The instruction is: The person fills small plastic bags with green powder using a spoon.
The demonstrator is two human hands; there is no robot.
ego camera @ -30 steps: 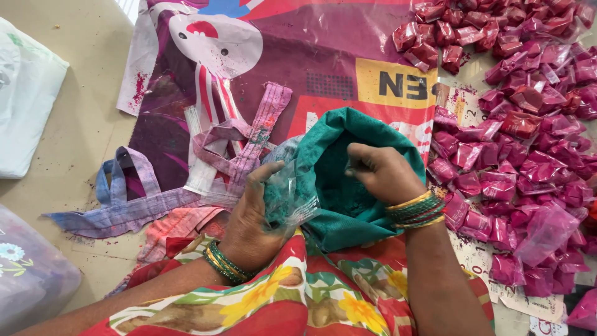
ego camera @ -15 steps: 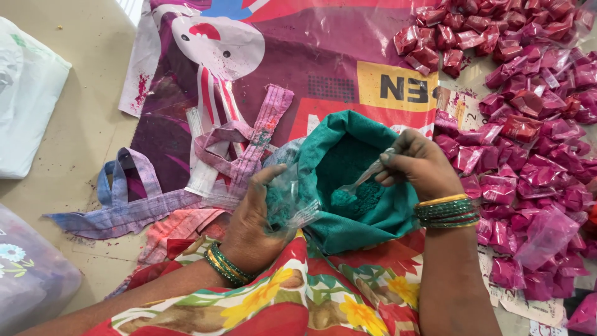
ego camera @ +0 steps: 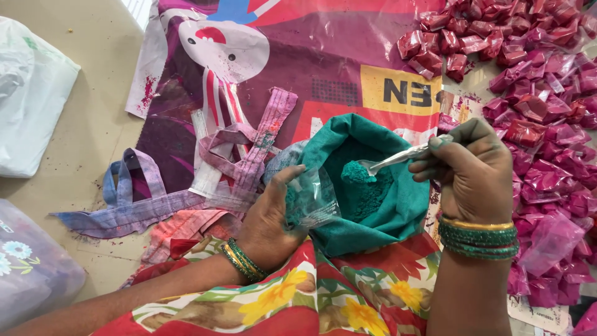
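A green cloth bag of teal powder sits open just beyond the person's lap, on a printed plastic sheet spread over the floor. Everything else is placed from that bag.

The right hand hovers at the bag's right rim, fingers curled shut around the handle of a metal spoon. The spoon reaches left over the bag's mouth, its bowl heaped with teal powder and held just above the powder inside. Green and gold bangles circle that wrist.

The left hand is at the bag's left rim. Its fingers and thumb pinch a small clear plastic pouch, holding it open and touching the bag's edge; some teal powder shows inside. The pouch's mouth lies just left of the spoon's bowl, the two close but apart.

Right of the bag, a wide heap of filled pink packets covers the sheet. Left of the bag lie stained cloth straps, and farther left a white plastic bag rests on the floor.
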